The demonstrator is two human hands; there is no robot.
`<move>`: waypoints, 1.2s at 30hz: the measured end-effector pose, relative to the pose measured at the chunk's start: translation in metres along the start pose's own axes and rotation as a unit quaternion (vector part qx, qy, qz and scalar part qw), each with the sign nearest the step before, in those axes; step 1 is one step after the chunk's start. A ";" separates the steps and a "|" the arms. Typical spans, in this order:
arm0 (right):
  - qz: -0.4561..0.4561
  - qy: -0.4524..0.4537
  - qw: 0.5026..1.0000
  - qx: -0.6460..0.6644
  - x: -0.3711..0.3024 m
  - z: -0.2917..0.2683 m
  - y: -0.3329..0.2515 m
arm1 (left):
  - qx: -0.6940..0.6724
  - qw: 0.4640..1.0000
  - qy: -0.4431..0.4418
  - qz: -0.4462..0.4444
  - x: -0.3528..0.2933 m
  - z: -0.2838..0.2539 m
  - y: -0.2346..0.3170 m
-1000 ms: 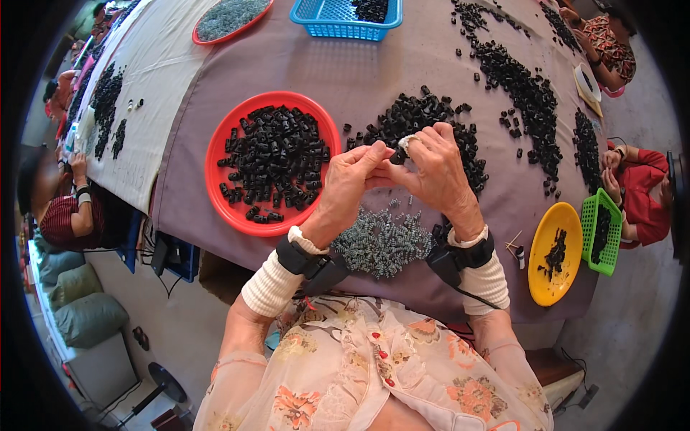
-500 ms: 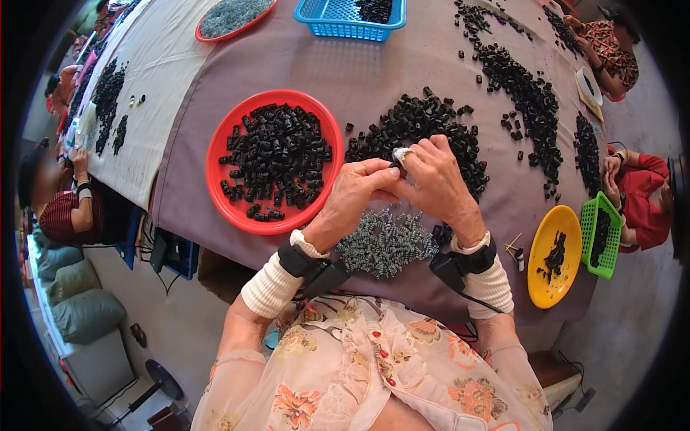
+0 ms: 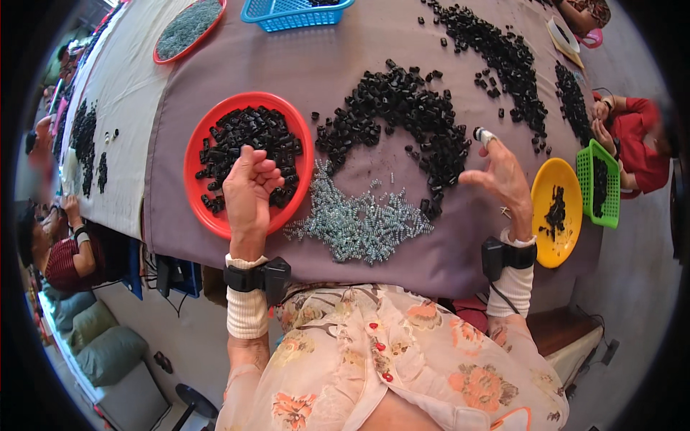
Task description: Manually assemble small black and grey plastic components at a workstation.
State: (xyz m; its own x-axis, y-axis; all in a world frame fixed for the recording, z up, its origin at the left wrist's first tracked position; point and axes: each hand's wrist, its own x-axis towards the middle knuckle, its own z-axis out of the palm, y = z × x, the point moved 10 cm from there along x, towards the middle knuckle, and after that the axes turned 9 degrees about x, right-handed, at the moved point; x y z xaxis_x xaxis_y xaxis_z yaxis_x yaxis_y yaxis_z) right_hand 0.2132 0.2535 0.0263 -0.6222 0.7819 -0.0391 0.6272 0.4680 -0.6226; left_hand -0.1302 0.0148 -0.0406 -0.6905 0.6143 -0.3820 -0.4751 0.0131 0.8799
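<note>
My left hand (image 3: 249,197) is over the right part of a round red plate (image 3: 192,188), fingers loosely curled, nothing visible in them. Small black tubular plastic pieces (image 3: 248,129) are heaped on that plate. To the right, my right hand (image 3: 505,179) hovers above the cloth with thumb and fingers spread; a white wrap with a dark tip covers one finger. Between the hands lies a pile of small metal coil springs (image 3: 363,226). Beyond the springs, more black plastic pieces (image 3: 402,100) form a curved heap, its right end close to my right hand.
A yellow plate (image 3: 566,237) with black scraps and a green basket (image 3: 609,194) stand at the right. Farther off are a blue basket (image 3: 298,18), a red dish of springs (image 3: 188,32) and another black heap (image 3: 503,61). People sit at both sides of the table.
My hands have come apart from over the springs: the left moved left to the red plate, the right moved right and spread its fingers. The view has shifted, and the black heap is now curved.
</note>
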 end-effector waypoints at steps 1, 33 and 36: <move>-0.004 0.002 1.000 -0.015 -0.014 0.000 -0.004 | 0.017 0.999 -0.037 0.008 -0.002 0.016 -0.001; -0.189 -0.110 0.976 0.013 0.003 0.058 -0.070 | 0.143 0.969 -0.202 -0.019 -0.030 0.098 -0.039; -0.128 -0.184 0.973 0.058 -0.037 0.075 -0.061 | 0.143 0.965 -0.217 -0.022 -0.030 0.108 -0.041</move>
State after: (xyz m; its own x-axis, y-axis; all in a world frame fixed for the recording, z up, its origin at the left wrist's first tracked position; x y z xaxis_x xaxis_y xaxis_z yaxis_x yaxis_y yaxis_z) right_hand 0.1625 0.1652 0.0072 -0.8898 0.4358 -0.1356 0.3865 0.5615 -0.7316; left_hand -0.0308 0.0809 -0.0346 -0.3502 0.8797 -0.3217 -0.2866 0.2263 0.9309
